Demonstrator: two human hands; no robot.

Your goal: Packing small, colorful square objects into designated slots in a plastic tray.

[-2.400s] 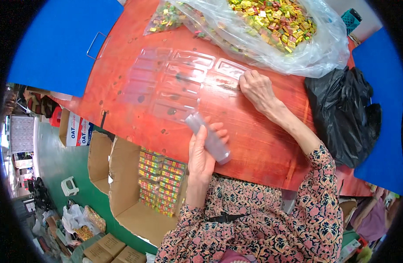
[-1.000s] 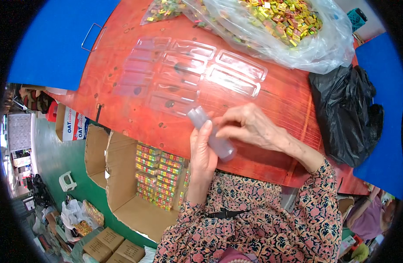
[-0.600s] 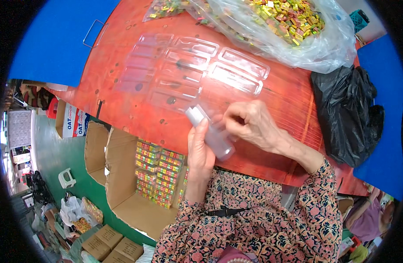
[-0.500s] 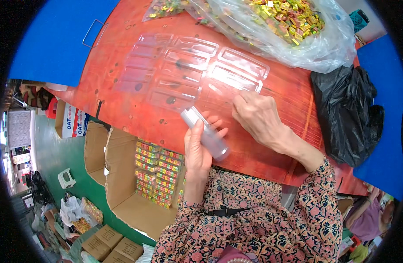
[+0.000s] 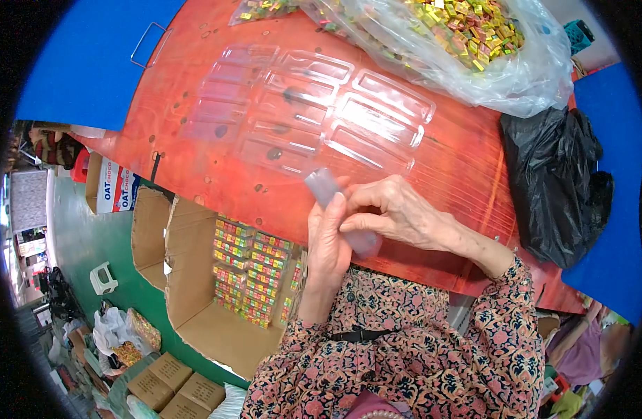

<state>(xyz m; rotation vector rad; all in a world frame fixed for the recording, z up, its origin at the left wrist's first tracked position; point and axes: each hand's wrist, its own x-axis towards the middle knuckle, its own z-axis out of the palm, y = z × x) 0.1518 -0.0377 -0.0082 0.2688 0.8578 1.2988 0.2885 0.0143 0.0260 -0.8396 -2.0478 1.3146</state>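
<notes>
A narrow stack of nested clear plastic trays (image 5: 322, 184) is held tilted in my left hand (image 5: 328, 234), its thumb lying across the top. My right hand (image 5: 401, 213) is at the stack's side, thumb and fingers bent around its edge; the fingertips are partly hidden there. Beyond both hands, several clear plastic trays (image 5: 387, 108) lie in rows, side by side, on the red table (image 5: 460, 160). Light glares off some of them. The lower end of the stack is blurred.
An opened clear bag (image 5: 537, 77) of small yellow, red and green wrapped pieces stands at the far right, above a black plastic bag (image 5: 555, 188). Left of me, below the table edge, an open cardboard box (image 5: 195, 279) holds packs of coloured pieces. A white stool (image 5: 103, 278) is on the green floor.
My right hand has moved back from the trays on the table to the stack in my left hand. A tray now shows where the right hand was. The left hand has shifted slightly right.
</notes>
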